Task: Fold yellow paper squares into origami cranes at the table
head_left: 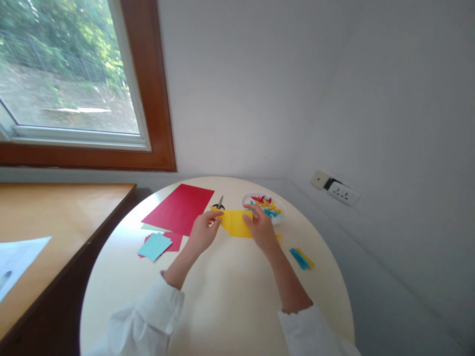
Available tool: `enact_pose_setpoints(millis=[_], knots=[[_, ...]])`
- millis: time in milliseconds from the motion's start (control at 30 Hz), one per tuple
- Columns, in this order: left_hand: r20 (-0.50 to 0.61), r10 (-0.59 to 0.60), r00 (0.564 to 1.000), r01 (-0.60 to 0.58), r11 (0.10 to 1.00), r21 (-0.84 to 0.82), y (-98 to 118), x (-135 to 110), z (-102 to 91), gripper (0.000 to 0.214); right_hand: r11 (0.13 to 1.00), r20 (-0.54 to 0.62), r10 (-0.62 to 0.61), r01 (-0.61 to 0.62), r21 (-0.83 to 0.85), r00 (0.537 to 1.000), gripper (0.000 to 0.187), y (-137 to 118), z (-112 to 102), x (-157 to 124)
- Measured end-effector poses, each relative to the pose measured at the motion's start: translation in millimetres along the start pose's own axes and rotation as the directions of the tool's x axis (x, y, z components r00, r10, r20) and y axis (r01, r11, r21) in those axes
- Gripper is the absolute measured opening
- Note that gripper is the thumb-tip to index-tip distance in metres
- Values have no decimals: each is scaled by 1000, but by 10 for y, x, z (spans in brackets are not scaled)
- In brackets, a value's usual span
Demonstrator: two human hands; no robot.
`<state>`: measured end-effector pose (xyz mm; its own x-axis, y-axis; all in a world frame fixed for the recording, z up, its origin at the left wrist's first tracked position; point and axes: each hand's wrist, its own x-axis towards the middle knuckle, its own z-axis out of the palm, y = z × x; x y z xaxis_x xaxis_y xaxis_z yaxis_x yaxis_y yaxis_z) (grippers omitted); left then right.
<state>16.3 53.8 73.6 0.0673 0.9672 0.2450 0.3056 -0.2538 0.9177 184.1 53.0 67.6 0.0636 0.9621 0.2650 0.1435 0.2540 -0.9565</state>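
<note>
A piece of yellow paper (236,224) with faint crease lines is held up between both hands above the round table. My left hand (204,231) pinches its upper left corner between thumb and fingers. At the right edge, my right hand (261,228) grips the paper, thumb in front. Just behind the paper lie scissors (220,203) with dark handles, partly hidden by it. Past my right hand stands a clear plate (281,217) with red, yellow and blue cut-paper pieces (267,202). Small yellow scraps (279,238) lie beside my right wrist.
On the left of the cream round table (222,306) lie a large red sheet (181,207) and a stack of light blue squares (155,246) over red paper. Blue and yellow strips (301,258) lie on the right. A wooden desk (74,212) stands left; a wall socket (343,193) is at right.
</note>
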Motion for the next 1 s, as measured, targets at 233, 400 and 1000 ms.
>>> enact_pose_setpoints(millis=[233,400,1000], knots=[[278,-75,958,-69,877,475,-568,-496,131,31,887,95,75,-23,-461,993,27,537,1,-398],[272,-43,961,-165,699,696,-607,-701,166,31,811,125,101,-9,-585,987,27,679,36,-575],[419,123,900,-410,565,716,-711,-714,273,34,722,89,62,16,-691,994,26,710,98,-608]])
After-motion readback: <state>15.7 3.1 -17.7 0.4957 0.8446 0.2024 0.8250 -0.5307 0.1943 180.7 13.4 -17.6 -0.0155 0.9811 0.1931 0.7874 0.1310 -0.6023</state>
